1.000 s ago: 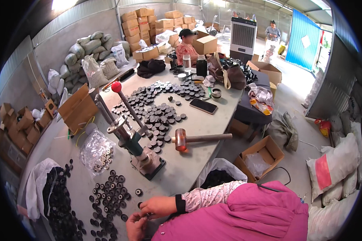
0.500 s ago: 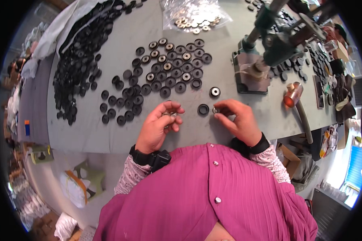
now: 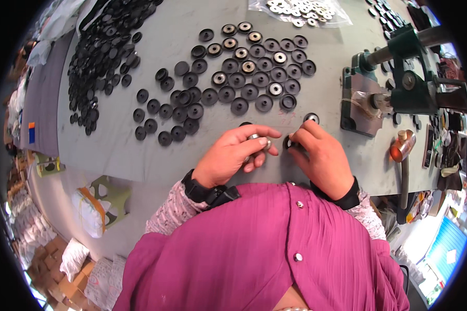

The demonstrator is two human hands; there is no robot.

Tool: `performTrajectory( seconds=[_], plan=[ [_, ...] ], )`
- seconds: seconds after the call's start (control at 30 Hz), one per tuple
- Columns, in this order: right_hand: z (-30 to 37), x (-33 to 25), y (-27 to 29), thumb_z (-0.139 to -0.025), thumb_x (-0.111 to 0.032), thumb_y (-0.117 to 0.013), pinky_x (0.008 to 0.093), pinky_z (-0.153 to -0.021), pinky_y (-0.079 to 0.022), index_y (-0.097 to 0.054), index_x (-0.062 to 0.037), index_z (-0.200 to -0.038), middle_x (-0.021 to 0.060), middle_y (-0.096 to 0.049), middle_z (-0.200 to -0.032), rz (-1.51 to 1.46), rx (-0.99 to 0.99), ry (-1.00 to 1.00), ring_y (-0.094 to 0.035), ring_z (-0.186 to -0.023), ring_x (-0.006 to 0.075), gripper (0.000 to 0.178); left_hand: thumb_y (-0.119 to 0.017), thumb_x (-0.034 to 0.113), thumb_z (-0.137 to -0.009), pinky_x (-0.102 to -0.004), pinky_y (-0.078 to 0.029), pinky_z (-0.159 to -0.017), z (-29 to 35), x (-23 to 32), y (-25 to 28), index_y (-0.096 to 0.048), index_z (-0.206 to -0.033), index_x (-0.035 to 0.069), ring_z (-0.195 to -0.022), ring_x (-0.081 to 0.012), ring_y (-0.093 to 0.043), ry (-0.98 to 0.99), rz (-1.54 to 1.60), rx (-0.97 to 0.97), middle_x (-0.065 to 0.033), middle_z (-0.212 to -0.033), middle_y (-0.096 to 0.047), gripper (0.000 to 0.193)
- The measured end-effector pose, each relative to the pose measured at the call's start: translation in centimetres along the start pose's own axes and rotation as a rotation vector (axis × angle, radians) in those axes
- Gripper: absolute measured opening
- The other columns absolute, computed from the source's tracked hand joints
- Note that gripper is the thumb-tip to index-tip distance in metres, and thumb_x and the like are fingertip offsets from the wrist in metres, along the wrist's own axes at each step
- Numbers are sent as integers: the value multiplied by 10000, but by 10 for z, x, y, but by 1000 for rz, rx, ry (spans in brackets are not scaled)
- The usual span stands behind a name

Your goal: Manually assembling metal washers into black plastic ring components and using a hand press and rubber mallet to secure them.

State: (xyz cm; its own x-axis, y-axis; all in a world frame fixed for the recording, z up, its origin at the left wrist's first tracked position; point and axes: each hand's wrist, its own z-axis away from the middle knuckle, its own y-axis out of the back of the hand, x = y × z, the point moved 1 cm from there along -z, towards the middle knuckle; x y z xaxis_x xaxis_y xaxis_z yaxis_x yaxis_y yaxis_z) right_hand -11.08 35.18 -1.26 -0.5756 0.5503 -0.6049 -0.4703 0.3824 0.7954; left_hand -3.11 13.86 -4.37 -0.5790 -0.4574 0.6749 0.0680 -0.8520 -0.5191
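My left hand [image 3: 232,154] is curled around several small silver metal rings [image 3: 264,144], one of them showing by the thumb. Just to its right, my right hand [image 3: 324,160] pinches the edge of a black round cap [image 3: 288,142] between thumb and fingertips; the fingers cover part of the cap. Beyond the right fingers lies another cap with a pale metal ring in it [image 3: 311,118]. Part of one more black cap [image 3: 245,124] shows behind the left hand. Farther off, black caps [image 3: 249,92] lie in loose rows, several with metal rings [image 3: 248,66] set in them.
A heap of black discs [image 3: 106,57] covers the table's left side. At the back is a clear bag of metal rings [image 3: 308,9]. A green hand press [image 3: 366,96] stands on the right, with a copper-headed mallet [image 3: 402,147] near it.
The view has shifted, with the table's contents displaced. My hands have come closer together. My right fingers, earlier on a small metal ring beside a black cap, now grip a black cap.
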Motion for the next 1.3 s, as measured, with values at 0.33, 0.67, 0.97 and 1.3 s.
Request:
performTrajectory(
  seconds=[0.33, 0.67, 0.97, 1.3],
  plan=[
    [2, -17, 14, -763, 36, -832, 304, -726, -550, -719, -47, -1143, 82, -687, -1086, -208, 67, -3, -684, -828, 191, 405, -596, 95, -1035, -211, -405, -519, -18, -12, -12, -656, -1363, 17, -619, -34, -528, -123, -150, -88, 1, -829, -667, 342],
    [-16, -1, 26, -799, 67, -756, 301, -769, -532, -714, -14, -1109, 98, -677, -994, -118, 72, -36, -673, -818, 211, 323, -597, 144, -1030, -223, -461, -574, -24, -13, -10, -684, -1298, 28, -643, -45, -543, -137, -162, -119, 14, -894, -698, 304],
    [-58, 23, 11, -834, -28, -784, 351, -770, -569, -723, -47, -1095, 94, -706, -1020, -10, 132, -11, -720, -878, 251, 269, -608, 187, -1035, -203, -453, -626, -22, 0, -1, -701, -1242, 53, -688, -20, -519, -109, -246, -177, 33, -915, -699, 264],
    [-65, 16, 8, -860, -54, -746, 428, -710, -535, -720, -19, -1031, 123, -647, -960, 154, 124, -21, -681, -833, 344, 176, -642, 180, -1019, -203, -447, -627, -25, -3, -2, -714, -1197, 55, -687, -20, -514, -100, -205, -169, 43, -905, -680, 229]
  ],
)
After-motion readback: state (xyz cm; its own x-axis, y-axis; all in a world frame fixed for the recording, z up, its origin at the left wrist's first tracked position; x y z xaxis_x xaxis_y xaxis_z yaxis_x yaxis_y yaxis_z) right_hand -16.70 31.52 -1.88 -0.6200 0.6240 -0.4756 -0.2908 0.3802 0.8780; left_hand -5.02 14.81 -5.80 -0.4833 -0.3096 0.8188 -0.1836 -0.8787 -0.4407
